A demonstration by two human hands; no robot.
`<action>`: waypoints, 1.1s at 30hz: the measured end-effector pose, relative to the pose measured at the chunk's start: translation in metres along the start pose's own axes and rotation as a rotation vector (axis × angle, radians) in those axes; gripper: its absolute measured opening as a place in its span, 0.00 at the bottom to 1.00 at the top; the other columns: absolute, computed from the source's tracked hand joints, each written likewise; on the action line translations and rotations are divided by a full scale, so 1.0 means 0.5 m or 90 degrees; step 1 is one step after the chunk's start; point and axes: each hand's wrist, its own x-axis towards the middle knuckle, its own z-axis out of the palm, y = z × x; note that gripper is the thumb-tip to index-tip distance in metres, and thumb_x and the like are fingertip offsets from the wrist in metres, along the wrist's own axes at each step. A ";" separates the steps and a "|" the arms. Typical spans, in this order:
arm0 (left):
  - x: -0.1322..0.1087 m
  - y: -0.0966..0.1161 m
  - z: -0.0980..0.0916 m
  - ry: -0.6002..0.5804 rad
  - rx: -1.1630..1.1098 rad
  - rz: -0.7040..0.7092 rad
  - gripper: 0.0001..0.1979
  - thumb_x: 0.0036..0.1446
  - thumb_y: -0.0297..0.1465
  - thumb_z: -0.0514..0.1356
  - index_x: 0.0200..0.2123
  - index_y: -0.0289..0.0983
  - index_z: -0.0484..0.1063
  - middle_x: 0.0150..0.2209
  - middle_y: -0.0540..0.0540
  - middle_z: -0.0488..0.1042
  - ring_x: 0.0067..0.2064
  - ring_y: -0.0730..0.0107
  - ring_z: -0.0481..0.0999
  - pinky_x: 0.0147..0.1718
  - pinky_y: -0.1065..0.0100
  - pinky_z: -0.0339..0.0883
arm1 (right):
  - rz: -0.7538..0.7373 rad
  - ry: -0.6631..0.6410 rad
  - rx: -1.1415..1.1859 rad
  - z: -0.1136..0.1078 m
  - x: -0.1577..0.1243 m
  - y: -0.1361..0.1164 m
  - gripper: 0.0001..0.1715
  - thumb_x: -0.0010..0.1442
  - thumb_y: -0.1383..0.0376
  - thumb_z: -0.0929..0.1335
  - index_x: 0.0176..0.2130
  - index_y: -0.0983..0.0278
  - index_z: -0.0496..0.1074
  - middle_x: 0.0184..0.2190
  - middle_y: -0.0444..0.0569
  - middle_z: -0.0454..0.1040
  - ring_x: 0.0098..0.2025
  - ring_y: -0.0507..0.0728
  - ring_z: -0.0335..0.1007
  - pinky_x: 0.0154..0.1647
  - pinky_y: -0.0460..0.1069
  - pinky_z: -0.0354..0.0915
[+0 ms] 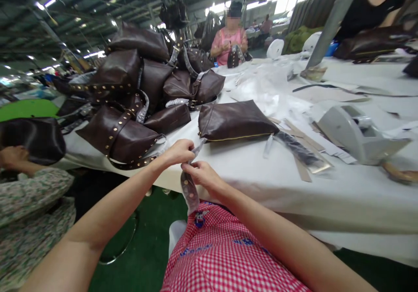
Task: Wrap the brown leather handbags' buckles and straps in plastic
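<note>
My left hand [179, 151] and my right hand [203, 175] meet at the near edge of the white table [261, 178], fingers pinched. Between them they hold a brown studded strap wrapped in clear plastic [189, 189]; its lower end hangs down over my red checked lap. Just beyond my hands, a flat dark brown leather bag [233, 120] with a gold zip edge lies on the table.
A heap of brown studded bags [130, 91] fills the table's left part. A grey tape dispenser [355, 133] and a dark wrapped strap [298, 150] lie to the right. A person in floral clothing [29, 196] sits at my left; another in pink [230, 37] works at the far end.
</note>
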 end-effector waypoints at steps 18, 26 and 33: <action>0.103 -0.090 -0.041 0.092 0.023 -0.153 0.04 0.46 0.24 0.60 0.28 0.31 0.75 0.20 0.45 0.75 0.22 0.67 0.76 0.26 0.73 0.66 | 0.123 -0.265 0.115 -0.264 -0.169 -0.023 0.22 0.52 0.53 0.76 0.35 0.68 0.71 0.29 0.49 0.81 0.28 0.52 0.79 0.30 0.45 0.74; 0.145 -0.096 -0.032 0.062 0.057 -0.147 0.03 0.42 0.24 0.57 0.23 0.35 0.69 0.16 0.50 0.71 0.24 0.66 0.75 0.26 0.73 0.62 | 0.205 -0.199 0.065 -0.431 -0.282 0.001 0.22 0.54 0.52 0.74 0.37 0.68 0.71 0.27 0.49 0.80 0.26 0.52 0.78 0.27 0.43 0.72; 0.186 -0.104 -0.027 0.013 0.091 -0.151 0.05 0.42 0.28 0.55 0.24 0.36 0.70 0.16 0.54 0.73 0.31 0.64 0.74 0.28 0.74 0.57 | 0.246 -0.206 0.059 -0.505 -0.329 0.003 0.23 0.55 0.53 0.74 0.41 0.68 0.73 0.27 0.48 0.80 0.27 0.53 0.78 0.30 0.45 0.73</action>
